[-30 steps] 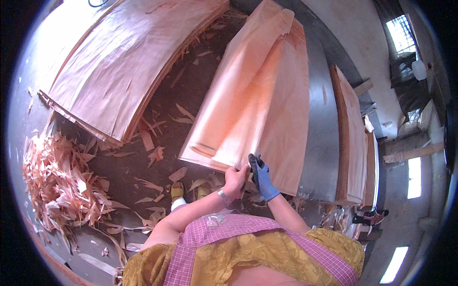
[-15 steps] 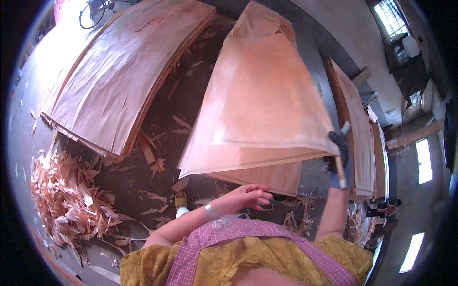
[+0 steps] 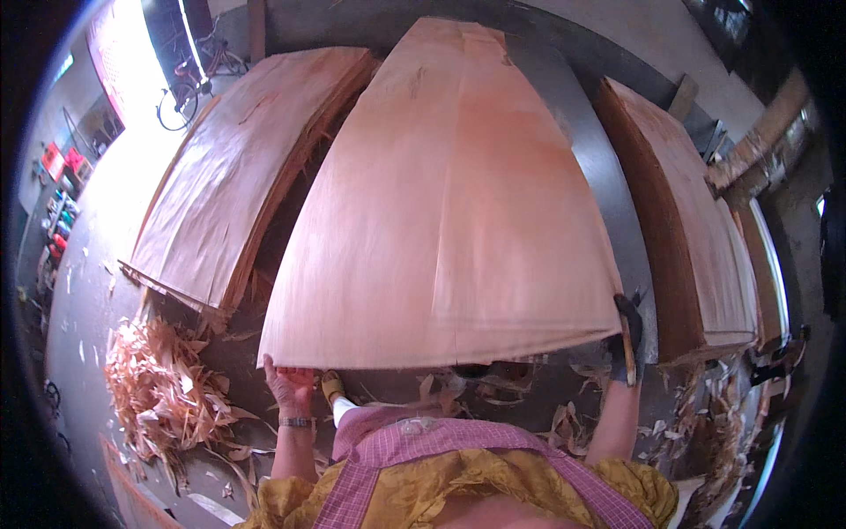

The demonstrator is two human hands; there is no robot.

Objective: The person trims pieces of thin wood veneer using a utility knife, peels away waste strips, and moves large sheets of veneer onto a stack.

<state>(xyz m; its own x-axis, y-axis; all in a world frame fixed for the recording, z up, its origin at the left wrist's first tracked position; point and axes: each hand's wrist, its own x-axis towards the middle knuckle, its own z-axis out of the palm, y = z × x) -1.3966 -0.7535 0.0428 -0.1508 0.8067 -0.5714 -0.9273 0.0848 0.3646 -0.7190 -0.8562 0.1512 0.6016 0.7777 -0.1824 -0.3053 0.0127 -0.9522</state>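
A large, thin wood veneer sheet (image 3: 379,220) spreads out in front of me, its near edge toward my body. At its near left corner is my bare left hand (image 3: 289,390), closed on the edge with the thumb up; a band circles the wrist. My right hand (image 3: 627,335), in a dark glove, is closed at the near right corner. It also holds a slim tool with a wooden handle (image 3: 628,357) whose working end I cannot make out. Another layer shows along the sheet's near right edge. A dark, smooth table surface (image 3: 608,185) shows along the right side.
Veneer stacks stand to the left (image 3: 238,167) and right (image 3: 683,220). A heap of wood shavings (image 3: 167,388) lies at the lower left, with more scraps (image 3: 705,432) at the lower right. A bicycle (image 3: 181,97) stands near the bright doorway.
My left hand has moved left from near the middle to the sheet's left corner and closed on it. The sheet has spread wider and flatter. My right hand has come slightly nearer to me.
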